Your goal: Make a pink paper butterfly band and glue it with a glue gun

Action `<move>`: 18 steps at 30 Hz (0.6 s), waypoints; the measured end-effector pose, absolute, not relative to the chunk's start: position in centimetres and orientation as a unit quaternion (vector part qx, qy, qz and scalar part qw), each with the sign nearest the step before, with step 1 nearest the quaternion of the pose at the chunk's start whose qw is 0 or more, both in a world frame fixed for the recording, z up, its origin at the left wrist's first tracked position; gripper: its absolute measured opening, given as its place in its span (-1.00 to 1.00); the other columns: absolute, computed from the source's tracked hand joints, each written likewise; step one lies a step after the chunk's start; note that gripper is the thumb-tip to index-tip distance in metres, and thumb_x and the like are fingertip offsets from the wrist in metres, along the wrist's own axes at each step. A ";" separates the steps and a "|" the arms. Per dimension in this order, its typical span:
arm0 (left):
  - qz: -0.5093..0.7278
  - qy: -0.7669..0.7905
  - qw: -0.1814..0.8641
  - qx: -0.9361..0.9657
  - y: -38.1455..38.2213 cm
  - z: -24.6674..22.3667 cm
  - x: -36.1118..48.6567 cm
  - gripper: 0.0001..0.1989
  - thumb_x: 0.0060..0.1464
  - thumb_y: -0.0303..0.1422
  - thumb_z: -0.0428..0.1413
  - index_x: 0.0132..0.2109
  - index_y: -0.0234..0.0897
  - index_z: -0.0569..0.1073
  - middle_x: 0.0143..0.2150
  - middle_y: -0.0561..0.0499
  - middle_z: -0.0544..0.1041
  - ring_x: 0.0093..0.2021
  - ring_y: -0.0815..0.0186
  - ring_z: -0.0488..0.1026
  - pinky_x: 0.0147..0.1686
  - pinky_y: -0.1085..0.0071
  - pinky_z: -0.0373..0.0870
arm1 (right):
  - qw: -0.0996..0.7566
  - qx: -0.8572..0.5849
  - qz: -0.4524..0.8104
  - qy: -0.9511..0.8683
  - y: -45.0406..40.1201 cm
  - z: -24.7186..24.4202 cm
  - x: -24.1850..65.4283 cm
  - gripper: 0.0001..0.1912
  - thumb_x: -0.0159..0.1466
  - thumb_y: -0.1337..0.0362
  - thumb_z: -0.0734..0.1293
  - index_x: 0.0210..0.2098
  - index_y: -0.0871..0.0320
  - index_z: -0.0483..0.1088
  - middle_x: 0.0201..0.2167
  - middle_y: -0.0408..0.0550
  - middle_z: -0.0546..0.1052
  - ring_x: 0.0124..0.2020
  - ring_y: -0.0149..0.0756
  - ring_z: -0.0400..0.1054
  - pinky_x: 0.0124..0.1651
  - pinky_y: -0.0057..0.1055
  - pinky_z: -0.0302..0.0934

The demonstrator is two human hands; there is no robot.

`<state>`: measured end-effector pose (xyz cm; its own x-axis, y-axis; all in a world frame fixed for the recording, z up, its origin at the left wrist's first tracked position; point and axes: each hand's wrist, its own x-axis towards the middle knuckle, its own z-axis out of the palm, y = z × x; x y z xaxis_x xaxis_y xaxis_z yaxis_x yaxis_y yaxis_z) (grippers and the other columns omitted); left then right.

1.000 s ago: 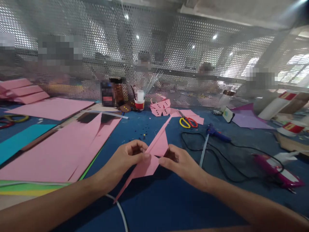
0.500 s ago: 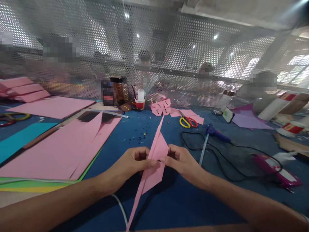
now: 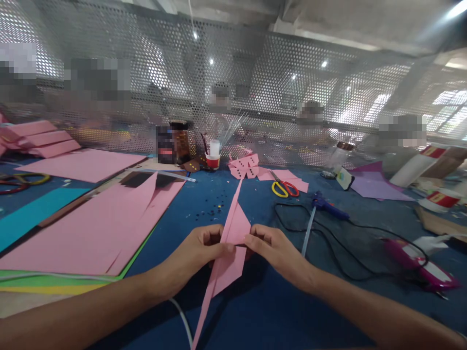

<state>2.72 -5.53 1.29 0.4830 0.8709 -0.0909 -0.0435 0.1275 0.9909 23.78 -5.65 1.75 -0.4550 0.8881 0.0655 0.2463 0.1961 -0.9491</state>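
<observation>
A folded piece of pink paper (image 3: 230, 268) is held upright on edge between my two hands, a long narrow strip running along its left side and a wider slit flap on the right. My left hand (image 3: 199, 253) pinches it from the left, thumb lying across the strip near the slit. From the right, my right hand (image 3: 275, 248) grips the flap's edge just above the slit, thumb in front and fingers behind. Beyond it stands a pink paper butterfly (image 3: 243, 166) with dark dots. Small dark bits (image 3: 210, 214) lie scattered on the blue table (image 3: 182, 214).
Yellow-and-red scissors (image 3: 283, 187) lie behind my right hand. A blue glue gun (image 3: 330, 206) with its black cord, and a magenta device (image 3: 419, 265), are at right. Large pink sheets (image 3: 83, 228) cover the left. Jars and a cup (image 3: 212, 160) stand before a perforated metal screen (image 3: 270, 97).
The slit in the pink paper gapes wider, its upper part lifted apart from the lower. Both hands keep their hold. The whole view has shifted slightly.
</observation>
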 end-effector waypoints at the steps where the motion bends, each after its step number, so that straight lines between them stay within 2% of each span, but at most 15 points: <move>1: 0.360 0.368 0.651 0.558 -5.5 1.3 2.7 -0.73 0.07 -0.30 0.22 -0.07 -0.28 0.56 -0.21 -0.02 0.58 -0.26 0.29 0.43 -0.27 0.42 0.31 | 0.328 -0.405 0.494 -0.696 -5.7 1.8 23.7 -0.68 0.34 0.04 0.27 -0.32 0.19 0.39 -0.38 -0.14 0.45 -0.33 -0.36 0.32 -0.27 -0.45 0.17; 5: 0.388 0.368 0.639 0.553 -5.3 1.2 2.5 -0.75 0.08 -0.34 0.23 -0.06 -0.24 0.57 -0.22 0.02 0.58 -0.21 0.29 0.44 -0.18 0.41 0.33 | 0.332 -0.425 0.477 -0.694 -5.7 1.6 23.5 -0.75 0.27 0.10 0.36 -0.31 0.19 0.38 -0.37 -0.15 0.45 -0.33 -0.37 0.30 -0.28 -0.45 0.18; 8: 0.389 0.363 0.643 0.551 -5.3 1.2 2.6 -0.74 0.08 -0.35 0.22 -0.05 -0.23 0.58 -0.20 0.00 0.59 -0.16 0.24 0.45 -0.12 0.36 0.33 | 0.342 -0.435 0.454 -0.698 -5.7 1.6 23.2 -0.82 0.27 0.19 0.35 -0.35 0.18 0.37 -0.41 -0.17 0.42 -0.36 -0.39 0.27 -0.30 -0.46 0.16; 13: 0.382 0.363 0.668 0.525 -5.7 1.5 3.0 -0.74 0.11 -0.37 0.18 -0.04 -0.23 0.57 -0.19 -0.01 0.60 -0.21 0.27 0.46 -0.18 0.38 0.34 | 0.348 -0.441 0.441 -0.700 -5.9 2.1 23.0 -0.86 0.25 0.25 0.34 -0.39 0.17 0.33 -0.46 -0.20 0.38 -0.39 -0.41 0.24 -0.32 -0.47 0.12; 18: 0.397 0.361 0.680 0.500 -5.9 1.5 3.2 -0.74 0.09 -0.38 0.20 -0.04 -0.21 0.58 -0.24 0.02 0.59 -0.24 0.29 0.46 -0.19 0.41 0.35 | 0.345 -0.430 0.447 -0.704 -5.9 2.0 23.1 -0.83 0.27 0.21 0.33 -0.37 0.17 0.33 -0.44 -0.19 0.38 -0.38 -0.41 0.23 -0.31 -0.46 0.12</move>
